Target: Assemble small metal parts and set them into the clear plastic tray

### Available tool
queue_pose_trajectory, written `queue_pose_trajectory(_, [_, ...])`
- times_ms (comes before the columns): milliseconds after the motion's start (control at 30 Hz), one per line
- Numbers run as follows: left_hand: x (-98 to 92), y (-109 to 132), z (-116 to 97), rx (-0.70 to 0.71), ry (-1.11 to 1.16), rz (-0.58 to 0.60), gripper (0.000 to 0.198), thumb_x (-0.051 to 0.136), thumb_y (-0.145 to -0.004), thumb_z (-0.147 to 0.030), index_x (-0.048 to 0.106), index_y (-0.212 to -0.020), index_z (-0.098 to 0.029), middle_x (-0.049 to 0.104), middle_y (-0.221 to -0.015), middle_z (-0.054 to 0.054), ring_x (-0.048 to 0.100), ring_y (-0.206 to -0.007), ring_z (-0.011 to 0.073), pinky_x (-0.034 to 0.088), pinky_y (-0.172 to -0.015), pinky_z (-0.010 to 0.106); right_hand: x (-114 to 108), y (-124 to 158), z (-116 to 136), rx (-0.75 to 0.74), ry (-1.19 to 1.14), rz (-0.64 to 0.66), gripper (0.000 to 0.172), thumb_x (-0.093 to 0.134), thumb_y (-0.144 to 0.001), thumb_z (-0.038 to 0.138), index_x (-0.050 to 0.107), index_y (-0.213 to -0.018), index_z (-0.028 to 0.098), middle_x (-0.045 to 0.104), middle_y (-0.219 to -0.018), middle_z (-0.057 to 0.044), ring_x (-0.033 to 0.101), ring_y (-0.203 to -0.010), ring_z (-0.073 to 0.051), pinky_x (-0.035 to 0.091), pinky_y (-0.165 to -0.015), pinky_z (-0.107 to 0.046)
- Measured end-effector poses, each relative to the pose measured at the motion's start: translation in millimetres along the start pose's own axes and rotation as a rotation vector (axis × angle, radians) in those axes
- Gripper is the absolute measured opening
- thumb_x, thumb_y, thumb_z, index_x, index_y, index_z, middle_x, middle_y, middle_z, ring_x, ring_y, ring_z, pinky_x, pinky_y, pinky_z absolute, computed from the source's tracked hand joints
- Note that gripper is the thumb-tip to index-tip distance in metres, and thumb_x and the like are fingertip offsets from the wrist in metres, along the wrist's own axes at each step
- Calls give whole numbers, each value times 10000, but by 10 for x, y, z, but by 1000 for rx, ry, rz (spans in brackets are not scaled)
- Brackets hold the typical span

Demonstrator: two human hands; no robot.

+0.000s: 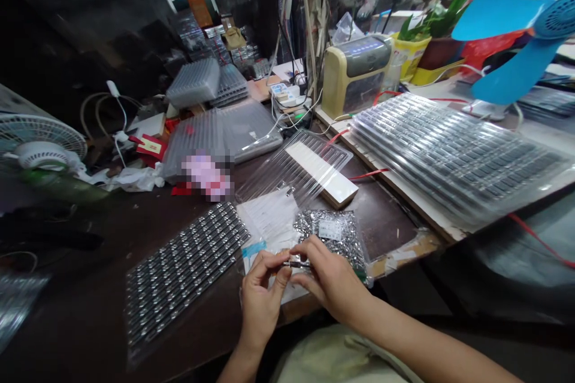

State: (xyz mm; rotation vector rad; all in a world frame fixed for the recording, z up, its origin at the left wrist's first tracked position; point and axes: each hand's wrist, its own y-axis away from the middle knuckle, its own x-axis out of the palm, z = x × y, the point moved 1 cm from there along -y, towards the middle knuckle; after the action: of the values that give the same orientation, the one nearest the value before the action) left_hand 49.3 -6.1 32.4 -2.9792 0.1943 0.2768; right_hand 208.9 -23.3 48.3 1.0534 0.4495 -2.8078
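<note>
Near the table's front edge, my left hand (264,293) and my right hand (335,278) meet fingertip to fingertip. Both pinch a small dark metal part (296,264), mostly hidden by the fingers, so its exact kind does not show. Just beyond my right hand lies a clear bag of small shiny metal pieces (330,229) with a white label. White paper (267,218) is under and behind my left hand. To the left, a clear tray (184,269) holds rows of dark parts with shiny ends.
A ribbed clear tray (269,176) lies ahead, with a white block (321,173) on it. Stacked filled trays (453,155) cover the right-hand table. A blue-bladed fan (512,42) stands at right, a white fan (42,137) at left. Plastic trays (193,81) are piled behind.
</note>
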Motion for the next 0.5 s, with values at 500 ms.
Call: queue_pose_trajectory(500, [7,43,-56,52,59,-24,204,583,-858,-322,705,-938,-180,647,-876,84,609,-856,194,501,-794,312,64,-14,1,-154,46,-101,220,434,-940,297,624,-1011,212,613,-732,-35,590,-673,-152,448,-620,-243])
